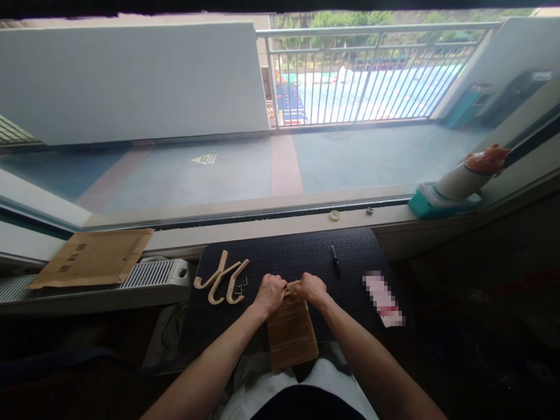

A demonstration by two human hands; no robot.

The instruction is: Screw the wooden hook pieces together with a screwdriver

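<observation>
The lap (306,402) fills the bottom edge, cut off by the frame, and both bare forearms run up from it to the middle. The left hand (270,293) and right hand (311,287) sit knuckles-up and almost touching, fingers curled closed on the far end of a board (292,332). The fingertips are tucked under, and whatever small pale bit shows between the two hands is too small to make out. The board is brown, flat and roughly rectangular with faint lengthwise lines. Its far end lies on the near edge of the dark tabletop (289,256) and its near end hangs over the lap. Left of the hands lie three pale wooden hooks (221,280) side by side, with some screws (241,284) just beside them, tiny and hard to count. A screwdriver (336,261) lies beyond the right hand, and a blurred slip (384,298) rests near the tabletop's right edge. Bare dark surface stays open between the hands and the far edge. To the left, an envelope (91,256) lies on a radiator (153,274).
</observation>
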